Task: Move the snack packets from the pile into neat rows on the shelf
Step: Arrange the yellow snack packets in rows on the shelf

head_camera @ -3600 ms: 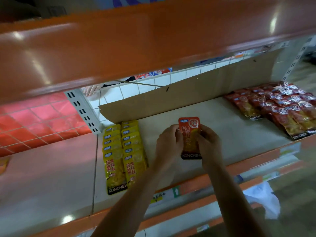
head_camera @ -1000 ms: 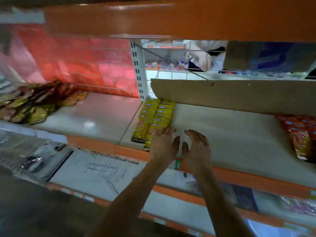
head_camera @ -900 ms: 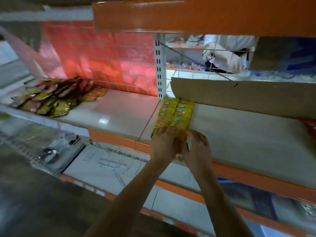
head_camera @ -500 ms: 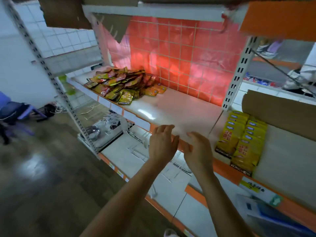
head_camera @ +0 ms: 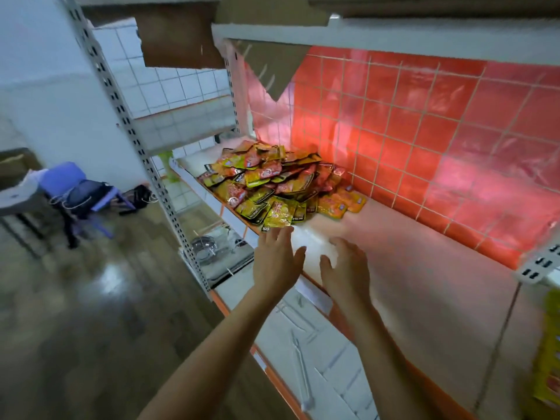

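Shelf (head_camera: 418, 268) under heaped snack packets (head_camera: 272, 184)

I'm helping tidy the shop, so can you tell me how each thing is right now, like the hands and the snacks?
pile of snack packets, jumbled heap, unsorted.
shelf, holds the pile at its far end.
left hand, open, empty, fingertips by the pile's near edge.
right hand, open, empty, above the shelf.
yellow packets, at the right edge, blurred.
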